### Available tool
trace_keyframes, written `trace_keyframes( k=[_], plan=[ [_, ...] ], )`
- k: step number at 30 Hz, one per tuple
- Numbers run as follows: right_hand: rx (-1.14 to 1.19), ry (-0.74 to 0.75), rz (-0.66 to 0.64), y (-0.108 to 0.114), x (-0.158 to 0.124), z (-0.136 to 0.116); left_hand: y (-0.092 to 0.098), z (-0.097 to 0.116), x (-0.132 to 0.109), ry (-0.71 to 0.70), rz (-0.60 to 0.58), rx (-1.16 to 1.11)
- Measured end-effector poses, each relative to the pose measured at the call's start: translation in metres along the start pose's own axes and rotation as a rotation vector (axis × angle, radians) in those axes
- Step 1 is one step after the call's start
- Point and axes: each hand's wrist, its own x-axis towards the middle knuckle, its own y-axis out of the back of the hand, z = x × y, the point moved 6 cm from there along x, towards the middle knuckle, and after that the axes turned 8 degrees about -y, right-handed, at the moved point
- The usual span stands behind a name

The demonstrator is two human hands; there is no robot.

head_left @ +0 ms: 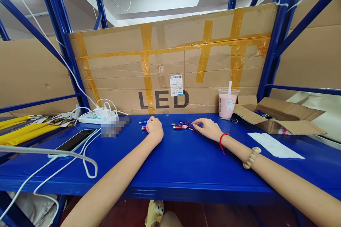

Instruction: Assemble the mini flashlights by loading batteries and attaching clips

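On the blue shelf, my left hand [154,127] is closed, its fingers curled down and hiding whatever they may hold. Beside its fingertips lie a small blue metal tube [143,122] and a small red metal tube [144,128], like mini flashlights. My right hand [207,128], wearing a red cord and a beaded bracelet, has thumb and fingers drawn together in a pinch. Its fingertips are at the edge of a little group of shiny red tubes [180,127] with silver ends; whether one is between them is too small to tell.
A pink drink cup with a straw [227,104] and an open cardboard box [277,115] stand at the right, near a white paper [275,145]. At the left are a phone [76,142], white cables and a power strip [98,116]. Taped cardboard [119,74] walls the back.
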Motion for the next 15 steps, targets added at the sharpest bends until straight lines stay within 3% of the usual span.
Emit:
trace_keyframes(
  k=[8, 15],
  plan=[
    [0.005, -0.004, -0.011, -0.002, 0.001, 0.002, 0.004, 0.002, 0.000, -0.036, -0.066, -0.020],
    [0.003, -0.004, -0.006, -0.001, 0.000, 0.002, 0.014, 0.012, -0.003, -0.121, 0.030, -0.102]
  ],
)
